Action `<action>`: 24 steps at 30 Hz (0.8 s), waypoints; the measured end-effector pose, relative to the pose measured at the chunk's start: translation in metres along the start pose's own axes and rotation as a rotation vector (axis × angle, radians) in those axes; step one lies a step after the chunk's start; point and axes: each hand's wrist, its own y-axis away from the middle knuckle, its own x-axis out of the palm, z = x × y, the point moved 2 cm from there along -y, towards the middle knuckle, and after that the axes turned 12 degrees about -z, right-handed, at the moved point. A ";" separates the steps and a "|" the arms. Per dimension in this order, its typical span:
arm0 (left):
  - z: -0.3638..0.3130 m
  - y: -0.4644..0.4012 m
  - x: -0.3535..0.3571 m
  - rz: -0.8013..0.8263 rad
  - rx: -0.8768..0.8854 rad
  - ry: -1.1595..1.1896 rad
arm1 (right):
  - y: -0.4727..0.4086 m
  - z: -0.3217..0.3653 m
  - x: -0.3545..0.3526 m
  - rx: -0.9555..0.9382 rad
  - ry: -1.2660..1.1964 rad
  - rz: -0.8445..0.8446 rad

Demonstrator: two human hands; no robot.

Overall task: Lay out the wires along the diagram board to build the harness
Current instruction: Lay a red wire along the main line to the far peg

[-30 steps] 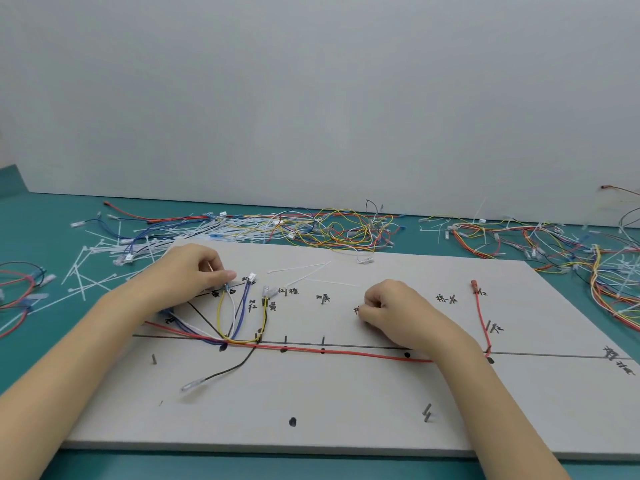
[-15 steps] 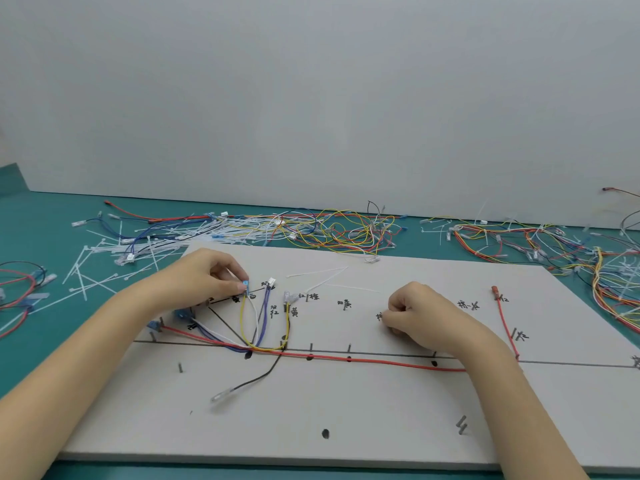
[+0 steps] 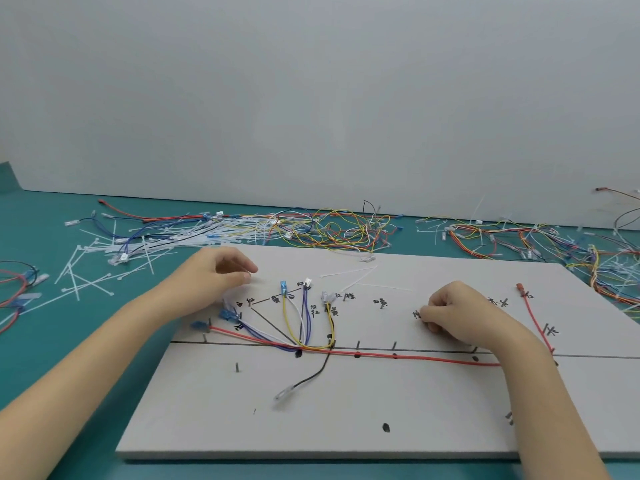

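In the head view, a pale diagram board (image 3: 398, 403) lies on the teal bench (image 3: 69, 341), its near edge close to the bench's near edge. A long red wire (image 3: 415, 357) runs along the board's black baseline from a blue terminal near the board's left edge toward the right, then climbs to a red terminal by the far right corner. At a black dot on the baseline, a yellow wire (image 3: 286, 318), a white wire and a purple wire (image 3: 304, 317) fan toward the far edge; a black wire (image 3: 313, 373) curls toward the near edge and ends in a clear terminal.

The left hand (image 3: 218, 275) hovers over the board's far left corner, its grip loose, fingers curled and holding nothing that can be made out. The right hand (image 3: 457, 313) rests on the board just beyond the baseline, its grip narrow with the fingers tucked under; whether it pinches anything cannot be told.

Loose wires (image 3: 332, 226) and white cable ties (image 3: 104, 265) are strewn along the bench's far side.
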 end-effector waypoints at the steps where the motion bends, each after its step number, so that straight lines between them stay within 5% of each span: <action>1: 0.001 0.000 -0.001 -0.015 0.034 -0.069 | 0.000 0.000 0.000 0.009 -0.001 -0.003; 9: 0.019 -0.004 -0.004 -0.137 0.118 -0.292 | -0.002 0.003 0.004 0.051 -0.007 -0.112; 19: 0.023 -0.002 -0.001 -0.209 0.227 -0.607 | -0.001 0.024 0.017 -0.111 -0.021 -0.237; 24: 0.021 -0.002 0.002 -0.159 0.256 -0.570 | 0.002 0.027 0.021 -0.121 -0.011 -0.224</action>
